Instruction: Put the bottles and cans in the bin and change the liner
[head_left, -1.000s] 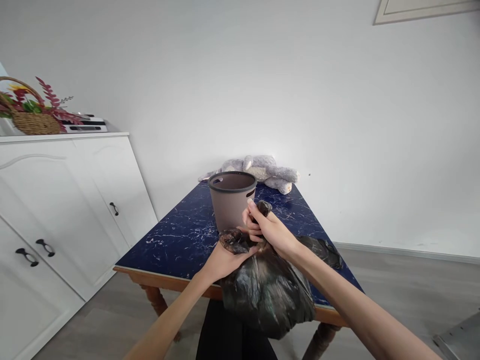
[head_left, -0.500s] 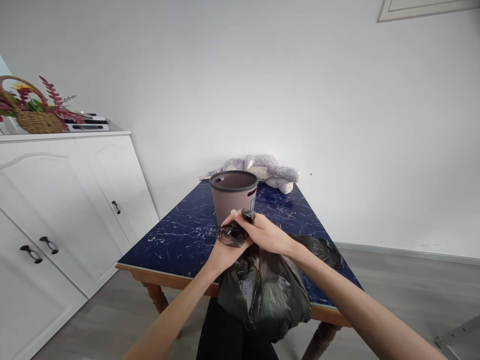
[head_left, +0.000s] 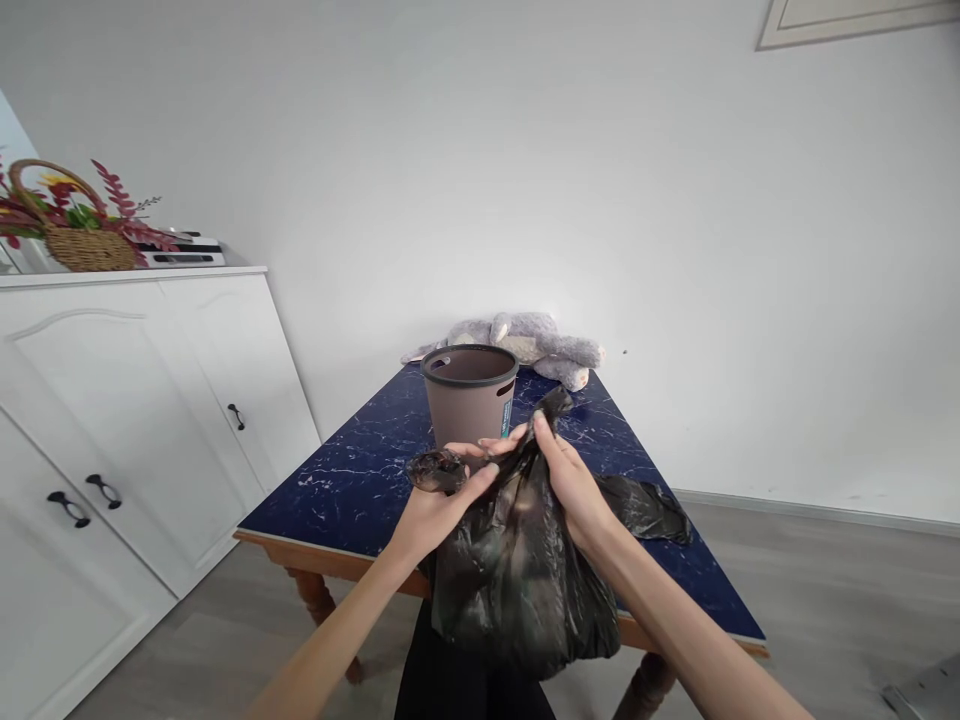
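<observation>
Head view is showing the left hand [head_left: 439,505] pinching one twisted ear of a black plastic bag [head_left: 517,590], thumb and fingers nearly closed on the film. The right hand [head_left: 574,480] is gripping the other ear, fingers pressing together on a raised tuft. The bag is hanging between the two hands at the near edge of the table [head_left: 352,470], its bulging body sagging below the rim. The film is looking thin, soft and slippery, and the load seems light; the gathered ears by the mouth are offering the surest hold. Just behind the hands a grey-brown waste bin [head_left: 469,400] is standing upright on the table, and a grey plush toy [head_left: 525,343] is lying at the far end. A white cabinet [head_left: 135,400] is standing to the left.
</observation>
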